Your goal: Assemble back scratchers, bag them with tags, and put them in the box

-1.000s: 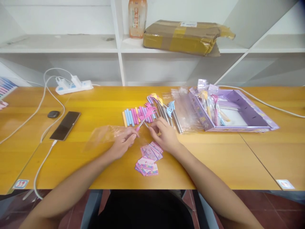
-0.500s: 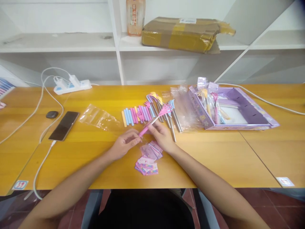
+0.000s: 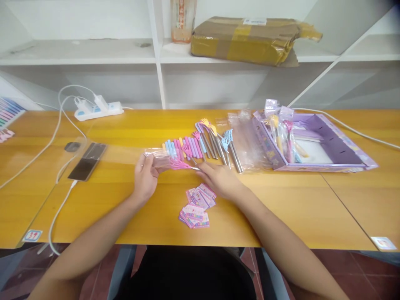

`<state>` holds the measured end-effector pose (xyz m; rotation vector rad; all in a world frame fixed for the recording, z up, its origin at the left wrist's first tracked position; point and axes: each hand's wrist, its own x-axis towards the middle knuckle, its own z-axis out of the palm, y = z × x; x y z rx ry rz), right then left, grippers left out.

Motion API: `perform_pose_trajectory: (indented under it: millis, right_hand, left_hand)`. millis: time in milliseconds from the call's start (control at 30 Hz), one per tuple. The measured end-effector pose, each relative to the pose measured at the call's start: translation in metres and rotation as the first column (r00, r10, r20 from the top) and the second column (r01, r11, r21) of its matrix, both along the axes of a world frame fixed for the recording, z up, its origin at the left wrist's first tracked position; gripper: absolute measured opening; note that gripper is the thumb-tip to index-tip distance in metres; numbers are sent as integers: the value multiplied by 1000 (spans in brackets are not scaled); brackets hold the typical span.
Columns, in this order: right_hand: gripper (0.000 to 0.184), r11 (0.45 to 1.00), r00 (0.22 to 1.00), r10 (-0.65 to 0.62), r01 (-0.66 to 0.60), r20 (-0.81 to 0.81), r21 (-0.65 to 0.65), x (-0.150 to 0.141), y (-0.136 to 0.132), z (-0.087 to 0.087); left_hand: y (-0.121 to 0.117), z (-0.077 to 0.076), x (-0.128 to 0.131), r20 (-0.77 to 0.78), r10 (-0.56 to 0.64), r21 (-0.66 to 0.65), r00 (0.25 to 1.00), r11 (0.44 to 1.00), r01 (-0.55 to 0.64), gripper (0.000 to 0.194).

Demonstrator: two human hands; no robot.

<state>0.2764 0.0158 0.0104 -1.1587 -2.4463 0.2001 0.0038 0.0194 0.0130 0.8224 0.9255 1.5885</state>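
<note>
My left hand [image 3: 144, 178] pinches the mouth of a clear plastic bag [image 3: 103, 155] that stretches left over the desk. My right hand [image 3: 219, 180] is closed on the stem of a pink back scratcher [image 3: 177, 164]. Its hand-shaped head points left, right at the bag's opening by my left fingers. Just behind lie a row of pastel handles [image 3: 181, 148] and a heap of metal scratchers [image 3: 220, 141] with coloured heads. A stack of pink cards [image 3: 196, 207] lies near my right wrist.
A purple box [image 3: 331, 143] with packed scratchers stands at the right, loose clear bags [image 3: 246, 137] beside it. A phone [image 3: 87, 161], cables and a power strip [image 3: 98, 110] are at the left. On the shelf behind sit a cardboard package [image 3: 250, 39] and a bottle [image 3: 183, 21].
My left hand has taken up the clear bag. The pink scratcher has swung round in my right hand, from head pointing up-right to head pointing left at the bag's mouth.
</note>
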Motion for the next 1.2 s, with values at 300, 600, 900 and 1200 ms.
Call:
perform_pose_trajectory:
  millis: [300, 600, 900, 1200]
  right_hand:
    - [39, 980, 992, -32, 56, 121, -193, -2, 1, 7]
    - [37, 981, 983, -76, 104, 165, -165, -2, 2, 13]
    - [37, 981, 982, -95, 120, 161, -151, 4, 3, 14]
    - [36, 988, 991, -53, 69, 122, -136, -4, 1, 5]
  left_hand:
    - [0, 8, -3, -63, -30, -44, 998, 999, 28, 35]
    - [-1, 1, -1, -146, -92, -24, 985, 996, 90, 43]
    - [-1, 4, -1, -129, -132, -80, 983, 989, 122, 43]
    - [-5, -6, 7, -103, -173, -128, 980, 979, 160, 42]
